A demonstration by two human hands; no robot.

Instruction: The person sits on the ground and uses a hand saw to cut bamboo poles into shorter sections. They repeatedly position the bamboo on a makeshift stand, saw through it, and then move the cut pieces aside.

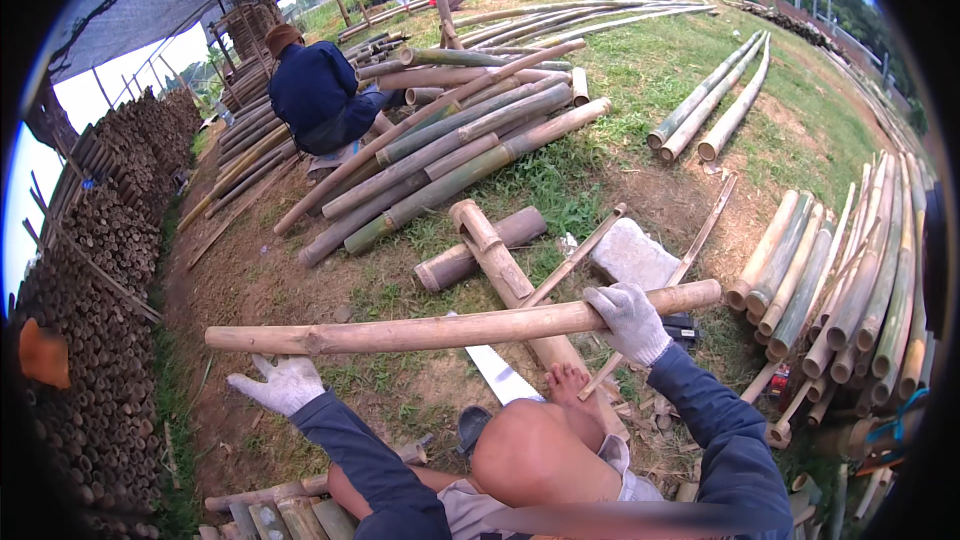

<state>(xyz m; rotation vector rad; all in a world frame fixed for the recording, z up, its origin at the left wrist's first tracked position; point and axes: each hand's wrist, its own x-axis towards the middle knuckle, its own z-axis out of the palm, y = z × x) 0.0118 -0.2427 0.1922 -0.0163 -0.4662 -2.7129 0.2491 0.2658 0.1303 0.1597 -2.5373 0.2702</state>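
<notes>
A pale bamboo pole (450, 331) lies level across the view in front of me. Toward its right end, my right hand (630, 322), in a whitish knitted glove, is closed around it. My left hand (278, 383), gloved alike, is just below the pole's left end with its fingers spread; whether it touches the pole I cannot tell. Beneath the pole a hand saw (500, 374) lies near my knee, its blade partly hidden. My bare foot (570, 392) rests at a thick bamboo piece (505, 265), which crosses a short darker bamboo length (480, 250).
A grey stone block (635, 255) stands beyond the right hand among thin bamboo strips. Cut bamboo poles (870, 280) are heaped at right, with a long pile (480, 155) ahead. A person in dark blue (315, 95) sits by it. Stacked bamboo (90, 340) lines the left.
</notes>
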